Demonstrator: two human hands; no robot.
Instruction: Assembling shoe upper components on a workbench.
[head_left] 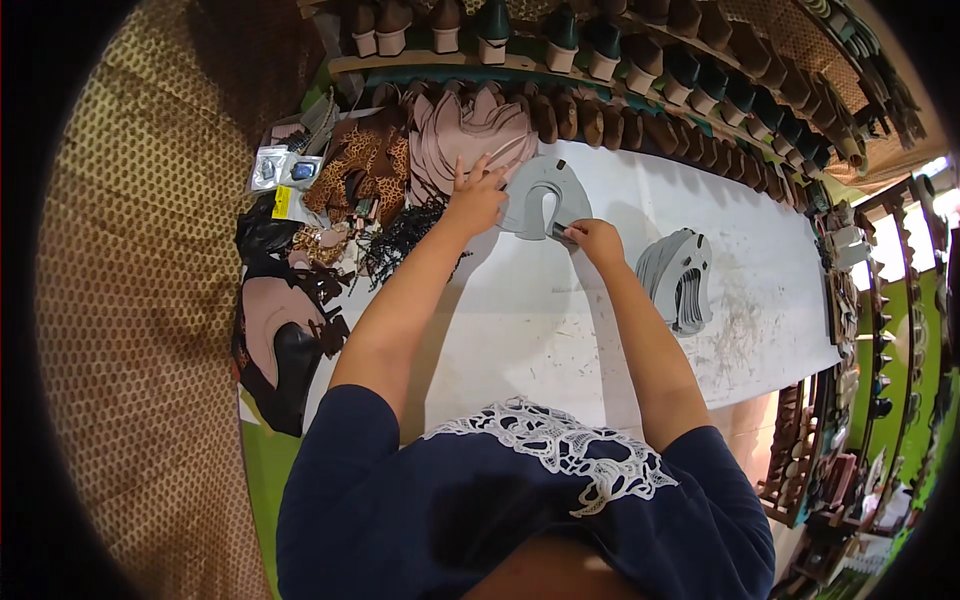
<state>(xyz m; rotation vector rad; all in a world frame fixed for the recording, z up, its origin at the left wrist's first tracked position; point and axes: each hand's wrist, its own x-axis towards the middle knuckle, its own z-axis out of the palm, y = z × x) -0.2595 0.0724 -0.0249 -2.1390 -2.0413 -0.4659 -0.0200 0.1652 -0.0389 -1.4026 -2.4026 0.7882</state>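
A grey horseshoe-shaped shoe-upper piece [568,190] lies on the white table, with a small dark patch near its far edge. My left hand [478,198] rests at its left side with fingers spread, reaching onto the edge of a stack of pink cut pieces [437,150]. At the near right end of the grey piece, my right hand [600,243] pinches a small dark strip [562,236] between thumb and fingers. Farther right stands a stack of similar grey pieces [658,272], some with dark patches.
Left of my arm lie leopard-print material [365,160], tangled black cords [400,245], small clear packets [286,170] and a pink-and-black piece [275,325]. Shelves of shoe lasts and heeled shoes [605,50] line the table's far side. A patterned curtain [150,300] hangs at left.
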